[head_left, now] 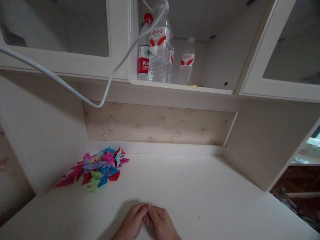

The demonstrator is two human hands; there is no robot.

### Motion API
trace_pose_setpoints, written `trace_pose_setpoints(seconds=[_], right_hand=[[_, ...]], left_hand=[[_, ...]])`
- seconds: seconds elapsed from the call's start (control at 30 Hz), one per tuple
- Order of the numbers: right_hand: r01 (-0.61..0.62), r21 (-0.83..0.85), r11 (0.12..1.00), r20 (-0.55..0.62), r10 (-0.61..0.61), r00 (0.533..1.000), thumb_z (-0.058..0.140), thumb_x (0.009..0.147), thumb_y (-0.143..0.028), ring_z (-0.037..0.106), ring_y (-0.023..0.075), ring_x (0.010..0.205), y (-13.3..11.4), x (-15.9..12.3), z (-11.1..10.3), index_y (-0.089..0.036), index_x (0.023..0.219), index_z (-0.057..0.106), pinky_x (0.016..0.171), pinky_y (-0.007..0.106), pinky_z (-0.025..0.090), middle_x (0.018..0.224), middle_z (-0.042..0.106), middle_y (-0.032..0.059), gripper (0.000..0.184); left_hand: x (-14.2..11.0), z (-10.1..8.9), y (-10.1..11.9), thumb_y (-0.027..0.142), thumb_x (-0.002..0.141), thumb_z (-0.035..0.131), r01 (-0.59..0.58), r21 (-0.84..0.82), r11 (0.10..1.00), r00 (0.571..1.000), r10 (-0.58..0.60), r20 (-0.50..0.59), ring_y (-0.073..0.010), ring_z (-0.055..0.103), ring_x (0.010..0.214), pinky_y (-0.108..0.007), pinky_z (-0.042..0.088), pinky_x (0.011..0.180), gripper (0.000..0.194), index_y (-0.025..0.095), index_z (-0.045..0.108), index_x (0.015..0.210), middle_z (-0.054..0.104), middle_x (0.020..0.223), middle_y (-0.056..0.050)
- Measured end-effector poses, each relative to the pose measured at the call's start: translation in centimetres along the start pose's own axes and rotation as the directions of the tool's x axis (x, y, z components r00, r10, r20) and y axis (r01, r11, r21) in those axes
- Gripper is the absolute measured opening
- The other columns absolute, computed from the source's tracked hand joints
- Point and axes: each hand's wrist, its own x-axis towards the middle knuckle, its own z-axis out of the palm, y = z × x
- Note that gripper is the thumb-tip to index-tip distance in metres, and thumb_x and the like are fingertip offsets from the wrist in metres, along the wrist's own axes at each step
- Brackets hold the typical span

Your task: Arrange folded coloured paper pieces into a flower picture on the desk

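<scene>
Near the front of the white desk (200, 190), my left hand (134, 218) and my right hand (161, 220) meet at the fingertips. The fingers of both hands are curled and closed, thumbs side by side. Whether anything lies between them is hidden by the fingers themselves. To the left, beyond my hands, a heap of folded paper cranes (102, 166) in pink, red, blue, purple, green and yellow rests on the desk; neither hand touches it.
Overhead, a shelf (180, 87) holds several plastic bottles (159, 53). A white cable or arm (100, 105) crosses in front of the upper left cabinet (120, 40). White side panels (272, 146) bound the desk, with a flowered wall strip (155, 123) behind.
</scene>
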Motion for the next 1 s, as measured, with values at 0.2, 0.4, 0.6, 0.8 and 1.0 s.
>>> trace_pose_setpoints(seconds=[0.2, 0.4, 0.6, 0.8, 1.0], right_hand=[[0.018, 0.016, 1.000, 0.001, -0.018, 1.000, 0.034, 0.089, -0.064, 0.049, 0.0151, 0.064, -0.7, -0.4, -0.1, -0.017, 0.057, 0.056, 0.065, 0.025, 0.038, 0.060, 0.053, 0.0004, 0.061], [0.018, 0.018, 1.000, -0.006, -0.018, 1.000, 0.034, 0.090, -0.062, 0.050, 0.0149, 0.063, -0.8, -0.4, 0.0, -0.017, 0.057, 0.057, 0.066, 0.025, 0.038, 0.060, 0.053, 0.0002, 0.060], [0.001, -0.016, 1.000, -0.012, -0.001, 1.000, 0.034, 0.090, -0.060, 0.047, 0.0142, 0.060, -1.1, -0.5, -0.1, -0.018, 0.058, 0.055, 0.063, 0.024, 0.037, 0.058, 0.049, -0.0012, 0.058], [-0.010, -0.046, 0.999, -0.014, 0.009, 1.000, 0.034, 0.092, -0.058, 0.048, 0.0141, 0.062, -1.0, -0.5, 0.0, -0.018, 0.058, 0.053, 0.064, 0.024, 0.036, 0.060, 0.050, -0.0009, 0.055], [0.010, -0.053, 0.999, -0.014, -0.011, 1.000, 0.034, 0.092, -0.058, 0.049, 0.0138, 0.061, -0.2, -0.2, 0.1, -0.018, 0.058, 0.053, 0.063, 0.023, 0.037, 0.059, 0.051, -0.0007, 0.056]], left_hand=[[0.1, -0.3, -0.7, 0.055, 0.069, 0.058, 0.005, 0.040, 0.999, 1.000, -0.006, 0.012, -0.0095, 0.035, 0.048, -0.022, 0.025, 0.044, 0.042, 0.020, 0.046, 0.050, 0.038, 0.048, 0.005], [0.4, -0.4, -1.6, 0.054, 0.073, 0.054, -0.042, 0.027, 0.999, 0.999, 0.041, 0.028, -0.0102, 0.037, 0.051, -0.023, 0.029, 0.049, 0.042, 0.020, 0.043, 0.051, 0.039, 0.051, 0.004], [0.4, -0.7, -1.4, 0.053, 0.072, 0.056, -0.029, 0.065, 0.997, 0.999, 0.028, 0.020, -0.0114, 0.039, 0.054, -0.023, 0.030, 0.050, 0.041, 0.020, 0.043, 0.051, 0.041, 0.052, 0.003], [0.4, -0.7, -1.5, 0.051, 0.073, 0.056, -0.022, 0.062, 0.998, 1.000, 0.021, 0.019, -0.0118, 0.039, 0.055, -0.024, 0.033, 0.053, 0.040, 0.019, 0.045, 0.051, 0.042, 0.052, 0.003], [0.8, -0.7, -2.3, 0.049, 0.074, 0.056, -0.044, 0.042, 0.998, 0.999, 0.043, 0.025, -0.0119, 0.040, 0.056, -0.024, 0.035, 0.055, 0.038, 0.019, 0.046, 0.053, 0.044, 0.054, 0.003]])
